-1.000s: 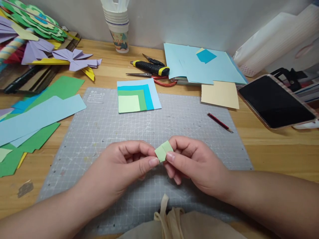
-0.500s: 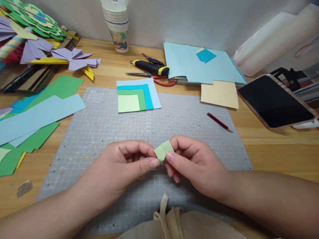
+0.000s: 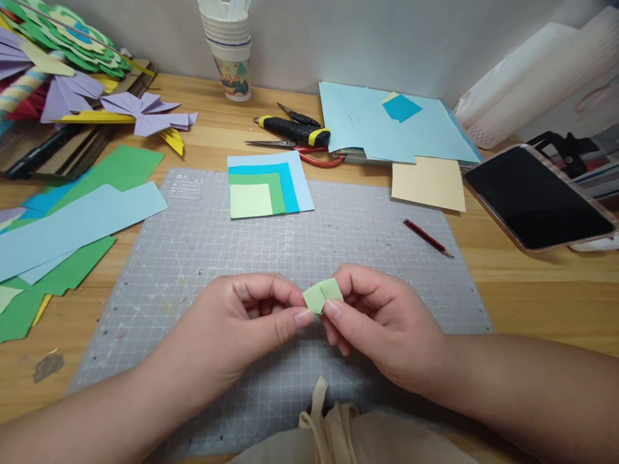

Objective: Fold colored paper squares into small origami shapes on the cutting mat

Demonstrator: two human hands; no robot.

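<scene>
A small light green piece of paper [image 3: 323, 294], creased across its middle, is held up over the grey cutting mat [image 3: 358, 225]. My right hand [image 3: 382, 322] pinches its right part between thumb and index finger. At the paper's left edge, my left hand [image 3: 261, 309] is closed with thumb and index fingertip against it. Behind my hands on the mat lies a stack of paper squares [image 3: 251, 201] in light green, green, blue and pale blue, each smaller one on a larger one.
A red-and-black pencil [image 3: 428, 238] lies on the mat's right side. Beyond are scissors [image 3: 319, 158], a black-yellow cutter [image 3: 293, 130], paper cups [image 3: 232, 71] and pale blue sheets [image 3: 358, 122]. A phone [image 3: 539, 196] stands right; coloured paper strips [image 3: 82, 222] lie left.
The light green paper has turned slightly in my fingers, and its crease shows more plainly. Both hands have shifted a little to the right in view.
</scene>
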